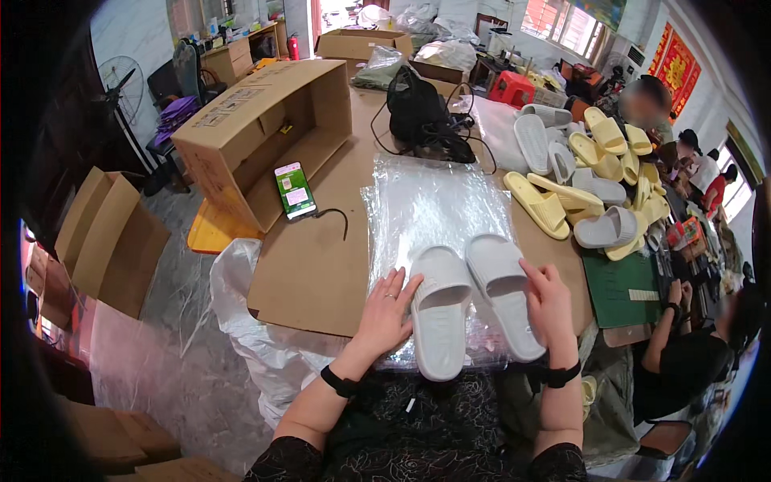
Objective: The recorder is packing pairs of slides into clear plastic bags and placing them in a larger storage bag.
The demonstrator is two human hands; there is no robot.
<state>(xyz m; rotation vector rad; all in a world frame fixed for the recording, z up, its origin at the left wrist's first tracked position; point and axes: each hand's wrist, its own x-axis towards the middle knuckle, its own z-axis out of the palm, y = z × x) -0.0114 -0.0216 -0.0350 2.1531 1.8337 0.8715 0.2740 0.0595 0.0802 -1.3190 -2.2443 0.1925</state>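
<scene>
Two light grey slippers lie side by side in front of me, toes pointing away: a left slipper [441,341] and a right slipper [518,321]. Beneath them is a stack of clear plastic bags [434,201], and their heels reach the near edge of the table. My left hand [385,312] rests on the plastic with fingers stretched out, its fingertips against the outer side of the left slipper. On the other side, my right hand [552,301] touches the outer edge of the right slipper, fingers extended and loosely bent. Its thumb is partly hidden.
Loose yellow and grey slippers [540,207] pile up at the right. A phone [295,191] lies left of the bags, beside an open cardboard box [265,132]. Behind the bags sits a black bag [426,116] with cords. A co-worker [691,361] sits at the right.
</scene>
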